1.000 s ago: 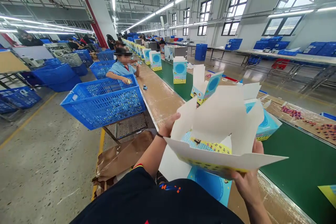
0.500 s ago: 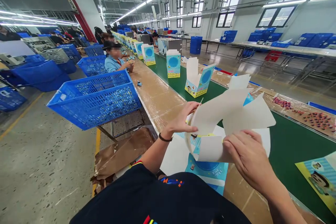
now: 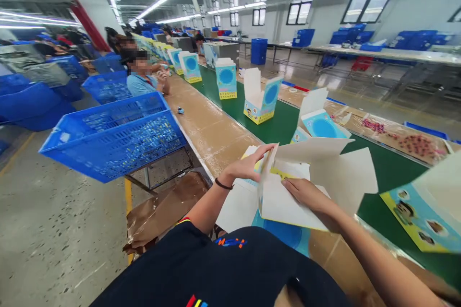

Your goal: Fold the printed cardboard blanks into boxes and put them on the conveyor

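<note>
I hold a half-folded cardboard carton (image 3: 306, 180), white inside with blue and yellow print outside, over the brown table edge. My left hand (image 3: 248, 165) grips its left wall, fingers curled round the top edge. My right hand (image 3: 306, 192) lies flat on a white inner flap, fingers stretched out and pressing it. A stack of flat blue cartons (image 3: 284, 232) lies under the one I hold. Several folded cartons, such as one (image 3: 261, 98) with its lid up and another (image 3: 319, 122) nearer me, stand on the green conveyor belt (image 3: 392, 172).
A tilted blue plastic crate (image 3: 115, 136) stands on a metal frame at my left. A seated co-worker (image 3: 142, 76) works further up the line. Another printed carton (image 3: 421, 211) sits at the right edge. Small red parts (image 3: 414, 144) lie on the far table. Brown paper (image 3: 162, 211) lies on the floor.
The carton has come down from in front of my face to the table edge. My right hand went from gripping its rim to pressing flat on an inner flap. The view tilted downward.
</note>
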Demonstrator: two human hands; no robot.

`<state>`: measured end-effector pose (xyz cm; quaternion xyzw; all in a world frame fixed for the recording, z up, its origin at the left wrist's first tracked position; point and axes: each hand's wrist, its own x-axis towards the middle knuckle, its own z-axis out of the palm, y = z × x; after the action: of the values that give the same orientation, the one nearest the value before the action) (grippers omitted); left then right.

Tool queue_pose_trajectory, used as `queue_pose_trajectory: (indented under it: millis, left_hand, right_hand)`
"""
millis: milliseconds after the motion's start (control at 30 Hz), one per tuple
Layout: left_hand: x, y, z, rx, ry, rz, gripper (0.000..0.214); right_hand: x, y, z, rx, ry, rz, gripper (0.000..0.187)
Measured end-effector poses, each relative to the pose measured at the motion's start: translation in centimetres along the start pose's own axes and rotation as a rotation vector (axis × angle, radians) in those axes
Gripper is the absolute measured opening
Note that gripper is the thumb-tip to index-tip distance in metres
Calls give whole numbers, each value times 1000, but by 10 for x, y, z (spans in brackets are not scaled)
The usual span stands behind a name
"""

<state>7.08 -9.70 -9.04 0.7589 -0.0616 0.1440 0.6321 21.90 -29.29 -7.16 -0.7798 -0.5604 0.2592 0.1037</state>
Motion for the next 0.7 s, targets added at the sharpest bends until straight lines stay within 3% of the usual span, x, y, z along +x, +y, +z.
queue_pose_trajectory:
  millis: [67,167,233,433,567,700]
  left_hand:
    - [4,-8,8,-76,6,-21,125]
    - [11,-26,17,-38,202,-107,105]
    - [17,-40,19,17,303,-172,103]
    - [39,-85,10,-105,335,-342,98]
    - [54,-105,10,-128,455,-465,78]
    - [64,-113,7,-117,474,-477,66]
  right_hand:
    - [6,-4,6,2,-16,-14,48]
    - [18,-6,15,40,-5,28,44]
    - [27,-3,20,64,9,49,45]
    - [53,19,33,121,54,32,45]
    - [57,27,40,74,207,16,39]
    - [32,45,33,28,418,-43,37]
